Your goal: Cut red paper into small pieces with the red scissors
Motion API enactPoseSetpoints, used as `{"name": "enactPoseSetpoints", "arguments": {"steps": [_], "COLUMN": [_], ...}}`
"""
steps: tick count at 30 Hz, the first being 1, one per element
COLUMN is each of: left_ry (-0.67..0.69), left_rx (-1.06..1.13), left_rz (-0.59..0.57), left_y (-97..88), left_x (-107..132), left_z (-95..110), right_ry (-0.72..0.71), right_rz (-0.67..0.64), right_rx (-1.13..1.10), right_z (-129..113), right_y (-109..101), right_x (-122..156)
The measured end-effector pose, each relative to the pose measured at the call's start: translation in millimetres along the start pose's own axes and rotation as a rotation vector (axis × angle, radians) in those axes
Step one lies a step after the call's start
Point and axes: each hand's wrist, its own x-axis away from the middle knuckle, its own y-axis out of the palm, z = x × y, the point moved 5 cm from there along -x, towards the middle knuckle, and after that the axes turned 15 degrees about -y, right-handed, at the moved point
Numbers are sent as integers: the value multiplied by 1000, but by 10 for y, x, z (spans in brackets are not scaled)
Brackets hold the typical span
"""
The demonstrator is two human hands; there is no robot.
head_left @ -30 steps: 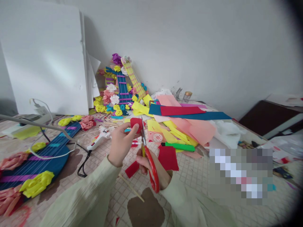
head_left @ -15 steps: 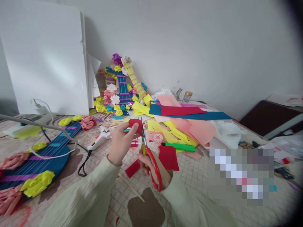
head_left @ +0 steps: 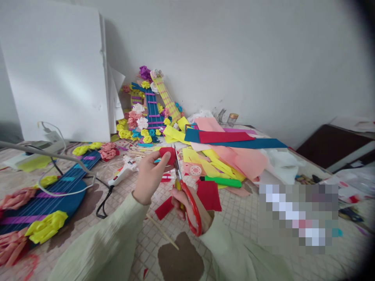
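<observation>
My left hand (head_left: pixel 150 175) pinches a small red crepe-paper piece (head_left: pixel 167 155) between thumb and fingers, above the middle of the table. In my right hand (head_left: pixel 183 205) are red-handled scissors (head_left: pixel 193 208), with a yellow part showing by the fingers. Their blades point away from me and lie against the right edge of the paper piece; whether they are parted is hard to make out. Below the hands lie a flat red paper sheet (head_left: pixel 209 195) and a smaller red strip (head_left: pixel 164 208). A thin wooden stick (head_left: pixel 162 231) rests on the tablecloth near my sleeves.
A white glue gun (head_left: pixel 121 172) with its cord lies left of my hands. A blue paper guitar (head_left: pixel 68 191) with crepe flowers is at the left. Decorated guitars (head_left: pixel 152 107) lean on the wall. A green marker (head_left: pixel 222 182) and coloured paper strips (head_left: pixel 225 136) spread to the right.
Both hands stay nearly in place. The scissors have shifted very slightly against the red paper piece; nothing has been let go.
</observation>
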Motion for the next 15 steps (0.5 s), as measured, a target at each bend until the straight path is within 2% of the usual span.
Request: {"name": "enactPoseSetpoints", "arguments": {"steps": [15], "left_ry": [-18], "left_rx": [5], "left_rz": [16], "left_y": [3], "left_x": [11], "left_z": [13], "right_ry": [17], "right_rz": [28], "right_rx": [4], "right_z": [13], "right_y": [-17], "right_x": [13]}}
